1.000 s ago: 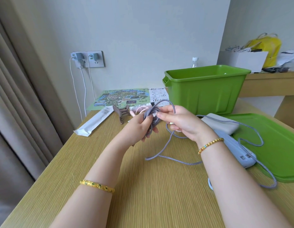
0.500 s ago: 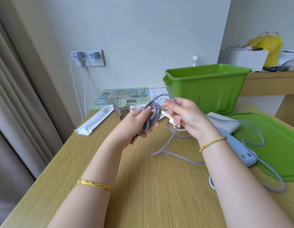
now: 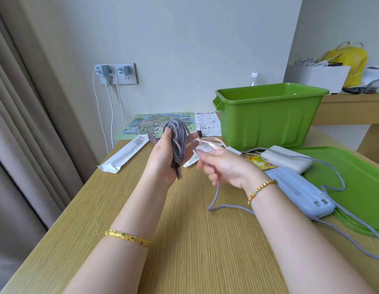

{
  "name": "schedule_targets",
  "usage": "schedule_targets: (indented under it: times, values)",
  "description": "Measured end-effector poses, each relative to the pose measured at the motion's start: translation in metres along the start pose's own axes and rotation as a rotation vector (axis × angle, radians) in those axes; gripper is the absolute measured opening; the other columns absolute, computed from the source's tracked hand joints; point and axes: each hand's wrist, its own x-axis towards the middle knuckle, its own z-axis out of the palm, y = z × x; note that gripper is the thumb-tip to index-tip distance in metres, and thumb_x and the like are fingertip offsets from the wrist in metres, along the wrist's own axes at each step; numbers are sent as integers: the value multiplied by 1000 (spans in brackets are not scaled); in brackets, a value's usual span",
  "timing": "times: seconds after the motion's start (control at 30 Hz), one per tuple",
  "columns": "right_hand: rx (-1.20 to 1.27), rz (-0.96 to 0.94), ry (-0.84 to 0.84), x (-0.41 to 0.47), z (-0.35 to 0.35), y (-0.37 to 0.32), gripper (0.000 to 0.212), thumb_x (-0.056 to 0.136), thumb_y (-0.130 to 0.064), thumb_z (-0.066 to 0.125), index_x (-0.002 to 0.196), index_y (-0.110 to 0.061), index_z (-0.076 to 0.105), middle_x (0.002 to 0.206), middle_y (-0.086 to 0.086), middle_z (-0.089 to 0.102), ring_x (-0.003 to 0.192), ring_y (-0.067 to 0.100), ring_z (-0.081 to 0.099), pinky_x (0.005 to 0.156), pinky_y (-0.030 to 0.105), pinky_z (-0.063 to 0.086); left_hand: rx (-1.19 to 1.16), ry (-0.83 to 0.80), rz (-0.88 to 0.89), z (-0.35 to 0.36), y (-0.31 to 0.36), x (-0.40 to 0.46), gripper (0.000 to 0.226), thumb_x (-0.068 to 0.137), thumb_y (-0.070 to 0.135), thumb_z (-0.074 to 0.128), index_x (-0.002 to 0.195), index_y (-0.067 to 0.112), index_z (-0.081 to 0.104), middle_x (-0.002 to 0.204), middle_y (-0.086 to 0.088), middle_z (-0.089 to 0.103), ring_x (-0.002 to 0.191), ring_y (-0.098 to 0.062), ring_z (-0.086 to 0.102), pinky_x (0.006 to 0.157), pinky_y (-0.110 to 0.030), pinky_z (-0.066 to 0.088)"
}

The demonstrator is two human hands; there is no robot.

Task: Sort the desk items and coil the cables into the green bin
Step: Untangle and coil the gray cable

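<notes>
My left hand holds a coil of grey braided cable upright above the desk, thumb on one side and fingers on the other. My right hand pinches the loose strand of the same cable just right of the coil. The free length trails down over the desk and across the green lid. The green bin stands open at the back right. A blue power bank and a white power bank lie beside my right wrist.
A green lid lies flat at the right. A map leaflet, a white sachet, a pink cable, a hair clip and a yellow packet lie on the wooden desk. Chargers sit in the wall socket. A curtain hangs at left.
My left hand has lifted and turned the coil upright. My right hand has moved down and right, drawing the loose strand away from the coil.
</notes>
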Motion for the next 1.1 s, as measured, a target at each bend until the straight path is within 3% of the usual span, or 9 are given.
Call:
schedule_targets:
  times: [0.13,0.27,0.37,0.5,0.63,0.73,0.9,1.03,1.1]
  values:
    - [-169,92,-116,2,10,5,45,96,-44,38,73,-11,56,41,-9,32,32,5,29,35,14,29,8,104,-9,-1,-3,3,42,101,36,28,86,7,55,58,-3,70,45,-15,64,51,-26,57]
    - [-274,105,-193,-1,14,5,43,98,-40,37,77,-11,61,44,-9,23,33,4,19,33,14,20,188,195,78,-5,-8,8,43,101,38,26,83,10,54,60,-4,58,35,-10,48,40,-20,43]
    - [-330,97,-279,-5,18,2,32,98,-32,41,88,-12,63,47,-7,24,33,3,19,34,14,19,406,256,142,-9,-12,10,47,99,45,25,79,13,53,60,-4,55,38,-13,45,45,-24,34]
    - [-347,71,-381,-10,14,-5,27,97,-24,46,112,-6,59,43,-14,23,34,2,20,35,13,19,679,282,238,-13,-12,12,52,98,47,26,95,3,53,72,-10,55,53,-22,48,50,-26,39]
    - [-280,42,-398,-16,-3,-12,25,96,-16,47,113,-2,59,44,-15,26,35,0,22,37,12,23,799,261,228,-16,-9,15,56,98,46,29,108,-3,53,81,-10,58,65,-23,50,63,-32,42]
    - [-250,-38,-297,-20,-15,-16,13,93,-10,50,100,-14,61,48,-11,32,39,1,31,41,15,35,860,260,239,-18,-8,16,44,97,44,31,105,4,48,74,-2,57,66,-23,50,61,-30,40]
    - [26,-227,17,-17,-23,-19,18,90,5,49,90,-12,54,64,4,46,50,6,49,62,26,57,1077,178,206,-18,-7,11,41,92,55,37,93,14,44,71,2,57,62,-15,50,52,-28,34]
    - [175,-366,174,-15,-25,-21,15,90,1,51,86,-13,53,65,2,51,46,3,46,53,19,50,1066,-81,175,-9,-7,-2,56,89,64,24,108,18,50,74,0,62,56,-14,51,54,-26,42]
    - [230,-395,203,-15,-25,-22,16,91,1,50,84,-13,52,66,3,61,38,2,38,43,14,38,1068,-282,183,-6,-9,-9,45,91,59,34,112,22,48,73,-1,59,55,-14,49,54,-27,42]
